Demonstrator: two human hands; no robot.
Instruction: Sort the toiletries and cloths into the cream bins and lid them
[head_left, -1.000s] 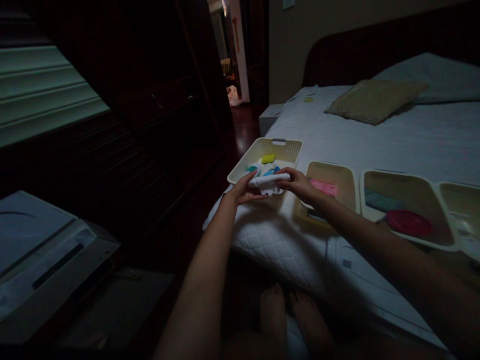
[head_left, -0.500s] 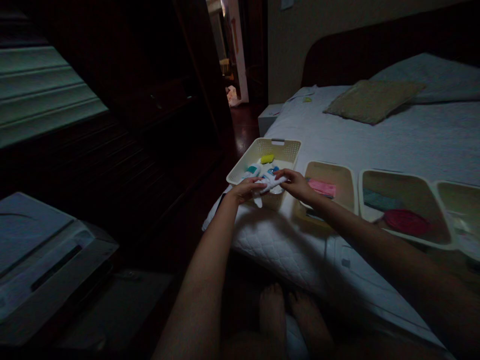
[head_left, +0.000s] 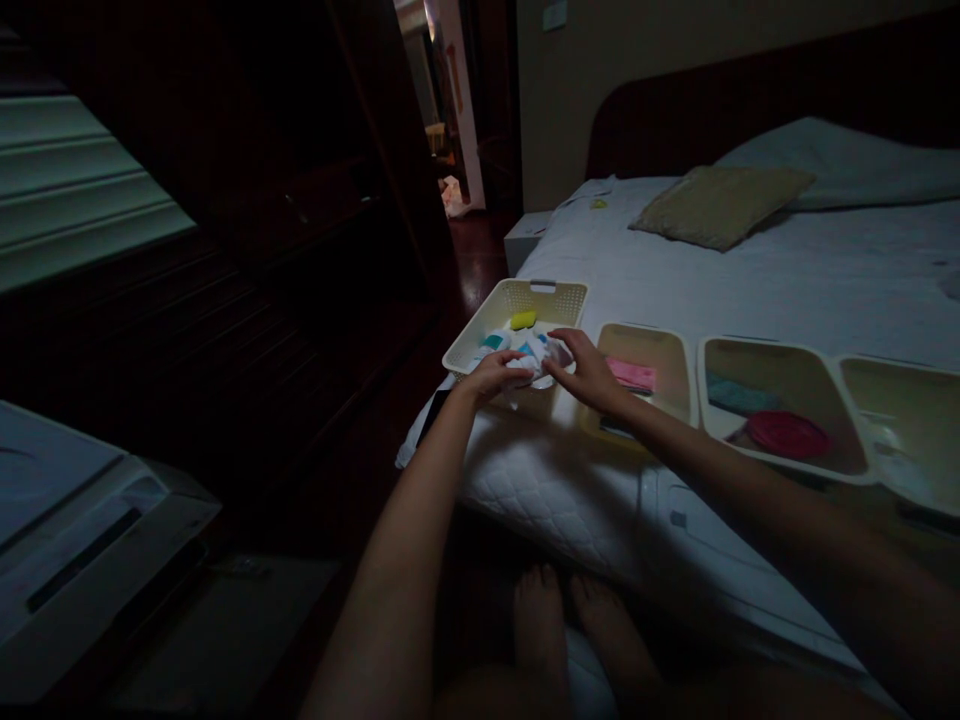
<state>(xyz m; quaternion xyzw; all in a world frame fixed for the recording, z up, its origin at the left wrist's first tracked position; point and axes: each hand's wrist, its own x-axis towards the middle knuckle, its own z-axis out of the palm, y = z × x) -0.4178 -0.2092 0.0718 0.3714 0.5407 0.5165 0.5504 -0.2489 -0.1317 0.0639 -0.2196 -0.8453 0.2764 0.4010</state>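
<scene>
Over the near side of a cream perforated basket [head_left: 571, 296], I have a white, crumpled, soft thing [head_left: 534, 366] between my two hands; whether it is cloth or thin plastic I cannot tell. My left hand [head_left: 495, 378] is closed on its left side, thumb on top. On its right side, my right hand [head_left: 589, 372] pinches it with bent fingers. Inside the basket, beyond my hands, lie a yellow roll-shaped thing [head_left: 523, 320] and a white container with a teal label [head_left: 492, 343]. My hands hide part of the contents.
To the right on the bed [head_left: 555, 480] stand a basket with pink cloth [head_left: 631, 376], one holding a dark pink round thing [head_left: 789, 434] and teal fabric [head_left: 739, 393], and another basket [head_left: 915, 400]. A pillow [head_left: 724, 205] lies farther back. A pale boxy appliance [head_left: 75, 520] stands at left.
The white thing was stretched between my hands with an end hanging down; now it is bunched up. My right hand has turned more upright over it. The view has shifted slightly.
</scene>
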